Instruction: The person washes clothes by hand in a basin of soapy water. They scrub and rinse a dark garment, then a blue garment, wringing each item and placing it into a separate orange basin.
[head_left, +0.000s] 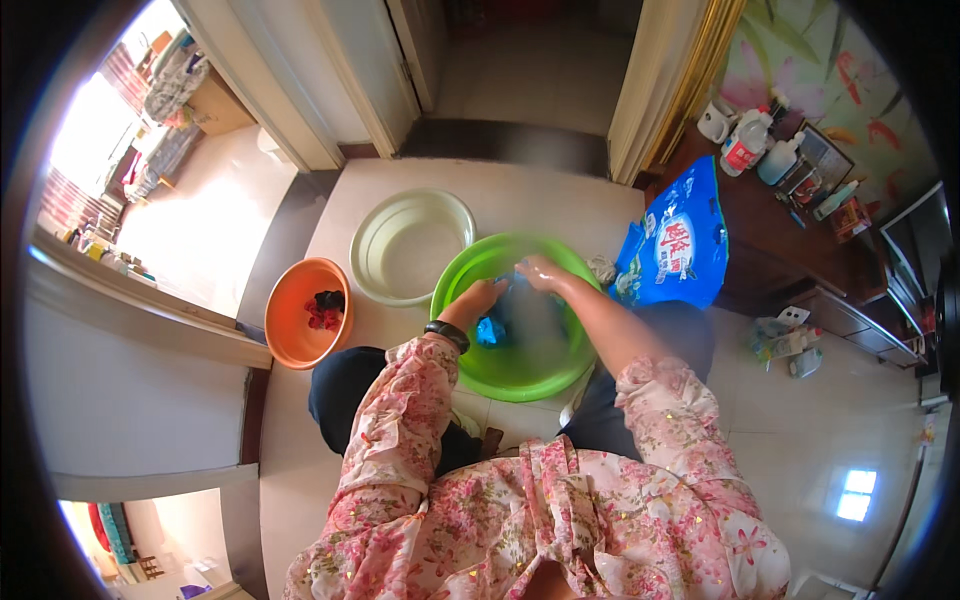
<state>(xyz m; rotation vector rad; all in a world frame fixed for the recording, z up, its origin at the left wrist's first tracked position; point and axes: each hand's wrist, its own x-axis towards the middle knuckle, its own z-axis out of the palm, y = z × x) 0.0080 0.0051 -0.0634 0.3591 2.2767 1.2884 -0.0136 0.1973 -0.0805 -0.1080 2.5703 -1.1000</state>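
Observation:
A bright green plastic basin (517, 391) sits on the floor before me, between my knees. Over it, my left hand (482, 297) and my right hand (541, 273) grip a wet blue cloth (508, 289), close to each other. The right hand looks wet and is a little farther from me. Part of the cloth hangs down into the basin, where a shiny bright-blue piece (491, 331) shows at the left. A hazy streak across the picture blurs the cloth's right side and the basin's middle. My left wrist carries a dark bracelet.
A pale basin (412, 289) stands beyond at the left. An orange basin (281, 315) holds red and black cloth (325, 309). At the right are a blue detergent bag (679, 240), a greyish cloth (601, 268), and a dark wooden cabinet (757, 225) bearing bottles.

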